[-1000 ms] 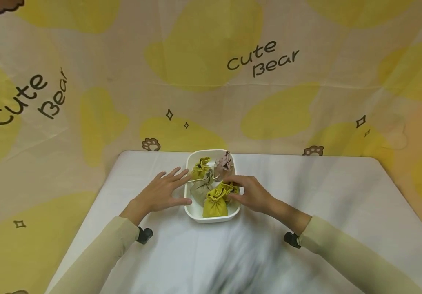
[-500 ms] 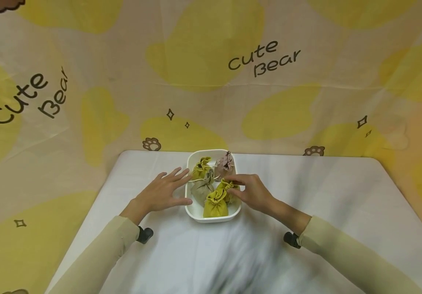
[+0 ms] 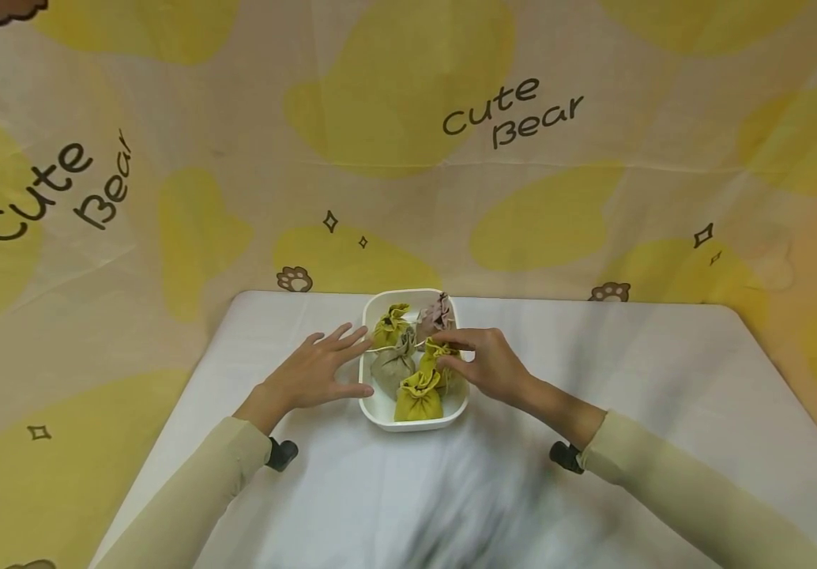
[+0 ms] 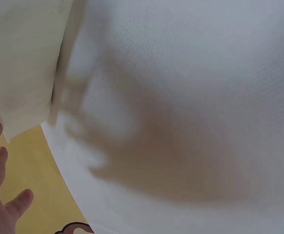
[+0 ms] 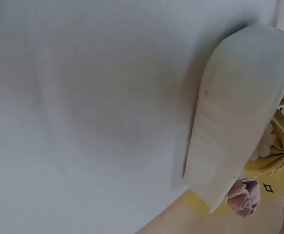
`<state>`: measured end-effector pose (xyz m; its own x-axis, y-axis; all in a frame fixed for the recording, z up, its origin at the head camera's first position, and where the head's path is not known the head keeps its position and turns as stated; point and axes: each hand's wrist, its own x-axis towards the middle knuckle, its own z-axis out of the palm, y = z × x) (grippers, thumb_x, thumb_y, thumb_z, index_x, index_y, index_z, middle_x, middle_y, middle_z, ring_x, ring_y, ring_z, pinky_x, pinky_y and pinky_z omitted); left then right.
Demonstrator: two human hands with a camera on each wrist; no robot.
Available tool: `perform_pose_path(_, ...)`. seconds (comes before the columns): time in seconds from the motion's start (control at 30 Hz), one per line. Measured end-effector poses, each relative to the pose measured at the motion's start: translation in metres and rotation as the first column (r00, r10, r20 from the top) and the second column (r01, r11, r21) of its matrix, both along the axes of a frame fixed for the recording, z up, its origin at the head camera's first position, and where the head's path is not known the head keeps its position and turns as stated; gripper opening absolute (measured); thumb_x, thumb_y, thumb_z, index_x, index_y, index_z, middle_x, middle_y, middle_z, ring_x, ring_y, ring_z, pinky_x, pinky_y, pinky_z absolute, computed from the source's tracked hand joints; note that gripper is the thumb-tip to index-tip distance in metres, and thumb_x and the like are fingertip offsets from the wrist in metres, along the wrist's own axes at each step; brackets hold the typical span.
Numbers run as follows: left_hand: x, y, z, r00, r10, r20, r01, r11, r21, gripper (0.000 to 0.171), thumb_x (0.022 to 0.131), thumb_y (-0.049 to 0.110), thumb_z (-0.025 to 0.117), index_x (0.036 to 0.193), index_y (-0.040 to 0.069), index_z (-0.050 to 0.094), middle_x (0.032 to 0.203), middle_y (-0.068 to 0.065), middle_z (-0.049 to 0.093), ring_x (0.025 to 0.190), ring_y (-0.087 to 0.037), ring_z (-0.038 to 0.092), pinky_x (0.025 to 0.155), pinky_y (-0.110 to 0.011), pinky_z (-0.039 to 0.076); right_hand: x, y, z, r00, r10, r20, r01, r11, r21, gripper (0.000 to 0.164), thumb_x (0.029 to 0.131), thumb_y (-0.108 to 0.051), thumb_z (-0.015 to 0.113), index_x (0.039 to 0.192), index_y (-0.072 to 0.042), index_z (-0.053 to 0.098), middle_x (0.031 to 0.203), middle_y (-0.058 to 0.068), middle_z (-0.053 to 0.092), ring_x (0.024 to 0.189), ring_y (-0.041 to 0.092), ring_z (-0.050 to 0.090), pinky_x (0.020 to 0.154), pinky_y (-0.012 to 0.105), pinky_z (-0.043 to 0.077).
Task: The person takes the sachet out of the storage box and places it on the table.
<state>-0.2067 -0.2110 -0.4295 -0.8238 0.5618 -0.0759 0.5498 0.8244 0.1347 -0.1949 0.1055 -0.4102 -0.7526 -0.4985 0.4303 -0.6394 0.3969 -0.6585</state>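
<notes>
A white tray (image 3: 385, 420) holds several small drawstring pouches. My right hand (image 3: 497, 367) pinches the gathered neck of a yellow pouch (image 3: 433, 359) at the tray's right side; the right wrist view shows this yellow pouch (image 5: 278, 146) above the rim. In front of it sits another yellow pouch (image 3: 419, 405). A grey-beige pouch (image 3: 391, 368) is left of centre, a third yellow pouch (image 3: 389, 330) at back left and a pink pouch (image 3: 431, 318) at back right. With fingers spread, my left hand (image 3: 312, 373) is at the tray's left rim; contact is unclear.
The tray stands on a white table (image 3: 636, 379) near its back edge. Behind hangs a yellow-patterned cloth (image 3: 394, 103) with lettering. A dark camera mount sits on each wrist. A blurred dark smear covers part of the head view's lower middle.
My right hand has closed its fingertips on the yellow pouch's neck and risen slightly, drawing the pouch up a little. The left hand and the tray stay in place.
</notes>
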Motion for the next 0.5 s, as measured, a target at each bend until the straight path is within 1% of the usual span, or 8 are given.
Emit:
perform_pose_path(0.2,0.001,0.001,0.001,1.000,0.004,0.001,-0.004,1.000,-0.005,0.092,0.084,0.078,0.050,0.157,0.024,0.034,0.164,0.000,0.024,0.151,-0.028,0.018,0.115,-0.059,0.024,-0.004,0.006,0.023,0.999,-0.015,-0.050,0.015,1.000,0.013,0.034,0.080,-0.003,0.081,0.114,0.000,0.073,0.109,0.012,0.074,0.095,0.022,0.073,0.081,0.033,0.058)
perform_pose_path(0.27,0.001,0.001,0.002,1.000,0.005,-0.002,-0.005,1.000,-0.006,0.092,0.084,0.079,0.051,0.157,0.024,0.034,0.163,-0.001,0.025,0.151,-0.029,0.019,0.115,-0.060,0.025,-0.006,0.007,0.029,0.998,-0.014,-0.068,0.015,1.000,0.017,0.034,0.080,-0.004,0.081,0.114,-0.001,0.074,0.109,0.011,0.074,0.096,0.022,0.073,0.080,0.033,0.058)
perform_pose_path(0.4,0.002,0.001,0.003,1.000,0.003,-0.007,-0.003,1.000,-0.007,0.093,0.084,0.080,0.049,0.156,0.023,0.035,0.163,-0.002,0.026,0.151,-0.030,0.020,0.114,-0.061,0.025,-0.006,0.011,0.040,0.995,-0.004,-0.099,0.005,1.000,0.011,0.034,0.081,-0.004,0.081,0.115,-0.001,0.074,0.110,0.011,0.074,0.096,0.022,0.073,0.075,0.033,0.060)
perform_pose_path(0.5,0.002,0.000,0.003,1.000,0.003,-0.010,-0.003,1.000,-0.003,0.094,0.083,0.081,0.048,0.156,0.023,0.035,0.163,-0.002,0.027,0.150,-0.031,0.021,0.114,-0.061,0.026,-0.006,0.015,0.045,0.994,-0.005,-0.112,0.006,1.000,0.010,0.034,0.082,-0.004,0.080,0.115,-0.002,0.073,0.111,0.010,0.074,0.096,0.021,0.073,0.075,0.032,0.060)
